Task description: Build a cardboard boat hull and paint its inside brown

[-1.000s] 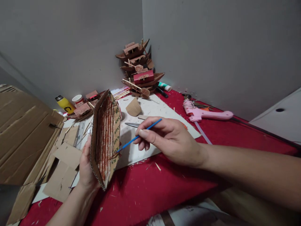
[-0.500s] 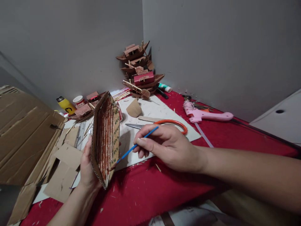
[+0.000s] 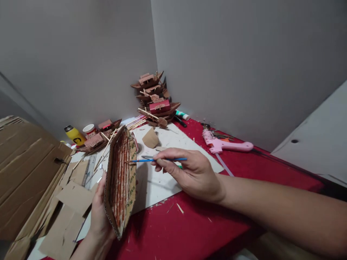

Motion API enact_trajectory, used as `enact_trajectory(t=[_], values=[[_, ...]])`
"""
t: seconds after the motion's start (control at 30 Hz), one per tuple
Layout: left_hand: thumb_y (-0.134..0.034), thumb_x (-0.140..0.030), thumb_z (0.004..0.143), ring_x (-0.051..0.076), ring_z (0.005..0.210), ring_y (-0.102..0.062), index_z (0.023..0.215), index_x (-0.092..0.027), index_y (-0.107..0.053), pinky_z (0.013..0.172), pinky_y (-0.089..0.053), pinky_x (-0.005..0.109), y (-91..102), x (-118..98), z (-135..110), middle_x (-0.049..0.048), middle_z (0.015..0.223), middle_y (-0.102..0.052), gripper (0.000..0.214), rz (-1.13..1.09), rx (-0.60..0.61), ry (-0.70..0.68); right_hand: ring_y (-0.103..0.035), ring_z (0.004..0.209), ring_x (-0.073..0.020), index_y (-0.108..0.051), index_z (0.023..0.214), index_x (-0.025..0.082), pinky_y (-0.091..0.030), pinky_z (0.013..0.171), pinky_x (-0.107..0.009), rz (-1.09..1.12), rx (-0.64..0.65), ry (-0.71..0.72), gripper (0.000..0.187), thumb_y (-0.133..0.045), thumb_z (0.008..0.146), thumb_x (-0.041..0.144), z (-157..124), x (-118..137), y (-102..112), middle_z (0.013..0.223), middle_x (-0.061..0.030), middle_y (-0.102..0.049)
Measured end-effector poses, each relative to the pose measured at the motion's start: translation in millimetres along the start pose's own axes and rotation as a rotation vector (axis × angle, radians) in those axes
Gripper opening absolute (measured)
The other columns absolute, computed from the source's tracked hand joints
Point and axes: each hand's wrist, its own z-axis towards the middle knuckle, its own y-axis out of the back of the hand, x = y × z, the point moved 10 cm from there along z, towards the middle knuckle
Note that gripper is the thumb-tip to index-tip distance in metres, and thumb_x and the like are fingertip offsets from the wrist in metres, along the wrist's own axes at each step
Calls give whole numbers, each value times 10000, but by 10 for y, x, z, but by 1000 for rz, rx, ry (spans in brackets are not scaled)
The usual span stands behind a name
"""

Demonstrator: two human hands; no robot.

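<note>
My left hand (image 3: 101,211) grips a cardboard model boat hull (image 3: 119,180) from its left side and from behind, holding it upright with the hollow side toward me. Reddish-brown paint streaks the ridged strips inside the hull, while its right wall is bare cardboard with printed marks. In my right hand (image 3: 189,173) a thin blue paintbrush (image 3: 146,160) is pinched between thumb and fingers. Its tip meets the inside of the hull near the right-hand strips. Fingers of my left hand behind the hull are mostly hidden.
Finished-looking model boats (image 3: 159,106) are stacked in the corner. At right lies a pink glue gun (image 3: 230,145). Cardboard pieces (image 3: 62,224) and a large cardboard sheet (image 3: 27,173) occupy the left. A yellow bottle (image 3: 74,135) and a paper cup (image 3: 89,130) stand behind.
My right hand has moved the brush up from the hull's lower right edge to the inner strips, and the brush now lies nearly level. The whole view has shifted.
</note>
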Motion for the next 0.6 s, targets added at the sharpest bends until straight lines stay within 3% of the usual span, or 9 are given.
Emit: enact_trajectory(t=[0.07,0.17,0.33,0.43,0.5,0.6], values=[[-581,-199,795,238,776,-719,1217,-202,-601,689,-593,326,2,18,14,54,909,-755,423,-6,24,0,-680,785,-147,-640,1003,169,-558,724,-272,-3,-1,43,157,-558,875,133,-10,7,-20,866,-71,-716],[-587,-194,781,253,803,-718,1199,-203,-619,711,-590,347,29,77,25,55,897,-759,419,-5,32,40,-678,843,-160,-630,1057,168,-553,748,-277,-10,98,111,204,-531,883,131,-66,76,-161,921,-97,-722],[-551,-150,792,256,820,-717,1224,-219,-608,744,-585,365,98,99,26,36,853,-766,442,-5,-13,77,-669,753,-144,-615,1028,134,-535,693,-232,100,252,166,191,-477,899,162,-214,263,-352,847,-115,-715],[-567,-203,806,281,827,-715,1234,-189,-611,750,-584,384,78,168,26,62,853,-765,430,21,25,161,-669,714,-144,-608,1006,124,-534,673,-219,144,314,207,195,-455,897,176,-263,363,-399,809,-119,-714],[-587,-217,803,297,816,-715,1217,-173,-628,742,-585,400,89,190,30,81,844,-764,418,39,33,180,-671,729,-149,-603,1020,123,-536,685,-227,143,306,220,199,-455,893,165,-247,372,-374,820,-124,-716],[-631,-203,775,308,770,-719,1194,-193,-645,720,-589,423,112,173,27,79,808,-765,419,46,22,145,-659,734,-149,-601,1041,127,-531,675,-241,89,169,175,200,-473,888,139,-157,276,-222,827,-122,-708]])
